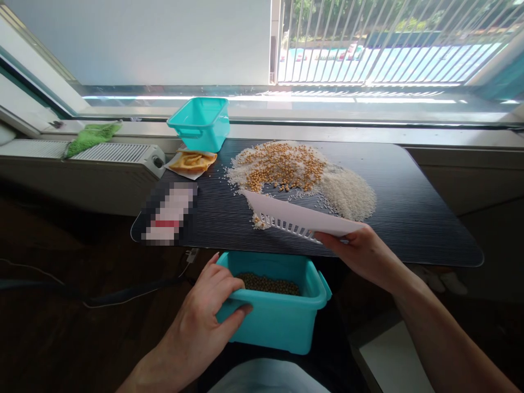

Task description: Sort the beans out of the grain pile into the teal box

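Observation:
My left hand (pixel 208 305) grips the near left rim of a teal plastic tub (pixel 282 322) that rests on my lap below the table edge; greenish-brown beans (pixel 268 284) lie in its bottom. My right hand (pixel 362 251) holds one end of a white slotted tray (pixel 295 218), tilted with its far end down on the dark table (pixel 409 185). A few beans and rice grains sit at the tray's low corner. Just beyond it lies a heap of yellow beans mixed with white rice (pixel 282 166), with a pile of plain rice (pixel 350 194) to its right.
A second teal tub (pixel 200 123) stands at the table's back left by the window sill. A yellow cloth on paper (pixel 192 162) lies beside it. A blurred white packet (pixel 170 213) sits at the left edge. A radiator with a green cloth (pixel 92 136) is further left.

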### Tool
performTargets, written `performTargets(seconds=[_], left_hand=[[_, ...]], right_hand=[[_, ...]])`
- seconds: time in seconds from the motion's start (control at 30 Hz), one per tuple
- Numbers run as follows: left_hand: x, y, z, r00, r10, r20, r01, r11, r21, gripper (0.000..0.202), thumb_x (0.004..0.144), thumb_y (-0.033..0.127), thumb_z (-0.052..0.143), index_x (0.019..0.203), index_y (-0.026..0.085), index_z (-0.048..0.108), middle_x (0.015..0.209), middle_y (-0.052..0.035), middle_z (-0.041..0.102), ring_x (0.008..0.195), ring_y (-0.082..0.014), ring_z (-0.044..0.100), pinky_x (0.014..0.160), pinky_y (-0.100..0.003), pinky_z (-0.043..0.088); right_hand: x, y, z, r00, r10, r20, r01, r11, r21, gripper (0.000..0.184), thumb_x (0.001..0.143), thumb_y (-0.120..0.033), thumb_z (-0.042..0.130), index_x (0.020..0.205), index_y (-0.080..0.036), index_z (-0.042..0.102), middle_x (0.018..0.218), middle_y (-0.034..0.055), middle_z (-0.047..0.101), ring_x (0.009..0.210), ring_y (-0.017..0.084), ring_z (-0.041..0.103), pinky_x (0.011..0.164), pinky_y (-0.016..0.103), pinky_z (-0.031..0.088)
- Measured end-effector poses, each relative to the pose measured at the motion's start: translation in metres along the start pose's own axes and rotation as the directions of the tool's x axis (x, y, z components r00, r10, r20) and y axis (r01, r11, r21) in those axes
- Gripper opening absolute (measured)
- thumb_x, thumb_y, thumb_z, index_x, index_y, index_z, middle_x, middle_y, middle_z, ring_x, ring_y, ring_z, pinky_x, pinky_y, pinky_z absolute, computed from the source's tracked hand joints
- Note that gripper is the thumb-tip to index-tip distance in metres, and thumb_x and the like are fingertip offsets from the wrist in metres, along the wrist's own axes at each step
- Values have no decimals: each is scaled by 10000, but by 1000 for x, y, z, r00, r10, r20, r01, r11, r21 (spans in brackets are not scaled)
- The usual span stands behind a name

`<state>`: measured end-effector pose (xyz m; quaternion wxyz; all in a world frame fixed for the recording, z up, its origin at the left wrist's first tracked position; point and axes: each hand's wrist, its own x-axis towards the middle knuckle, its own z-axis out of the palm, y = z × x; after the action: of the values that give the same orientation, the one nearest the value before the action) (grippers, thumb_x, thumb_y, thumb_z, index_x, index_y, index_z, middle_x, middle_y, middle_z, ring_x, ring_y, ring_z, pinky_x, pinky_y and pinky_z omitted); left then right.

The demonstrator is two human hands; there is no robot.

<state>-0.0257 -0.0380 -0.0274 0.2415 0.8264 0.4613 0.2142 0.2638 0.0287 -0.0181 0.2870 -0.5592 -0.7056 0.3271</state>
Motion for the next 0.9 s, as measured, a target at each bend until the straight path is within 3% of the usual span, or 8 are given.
performTargets(seconds=[0.3, 0.57, 0.77, 0.9], left_hand=[[0, 1, 1, 1000, -13, -3, 13, 1000, -2, 105, 811, 130, 581, 873, 203, 539, 795, 21, 564, 869, -161, 541, 1127, -465, 226], [0, 3, -1, 999, -37, -7, 37, 999, -2, 74, 813, 142, 571, 857, 197, 550, 808, 1, 574, 879, -178, 539, 1100, -484, 268], [0, 3, 0, 999, -42, -3, 42, 999, 23, 59, 815, 159, 574, 854, 199, 555, 809, 5, 581, 879, -172, 552, 1116, -490, 252], [-2, 3, 0, 999, -44, -24, 45, 998, 36, 81, 806, 172, 588, 879, 202, 569, 840, 2, 599, 924, -183, 563, 1132, -493, 243]], right_hand=[[-1, -7, -1, 1000, -14, 8, 14, 998, 63, 266, 809, -317, 601, 1004, -180, 720, 924, 29, 745, 829, 241, 689, 726, 323, 564], [-4, -3, 2, 997, -5, 82, -1, 997, 79, 226, 824, -321, 582, 955, -187, 707, 878, 14, 732, 812, 211, 666, 707, 293, 543], [-1, -9, 13, 989, 9, 145, -26, 993, 114, 220, 818, -344, 583, 905, -177, 697, 777, 10, 701, 707, 172, 622, 597, 241, 514], [-2, -12, 8, 971, 11, 239, -39, 993, 113, 212, 816, -347, 587, 854, -168, 694, 731, 5, 680, 638, 151, 596, 548, 229, 500]])
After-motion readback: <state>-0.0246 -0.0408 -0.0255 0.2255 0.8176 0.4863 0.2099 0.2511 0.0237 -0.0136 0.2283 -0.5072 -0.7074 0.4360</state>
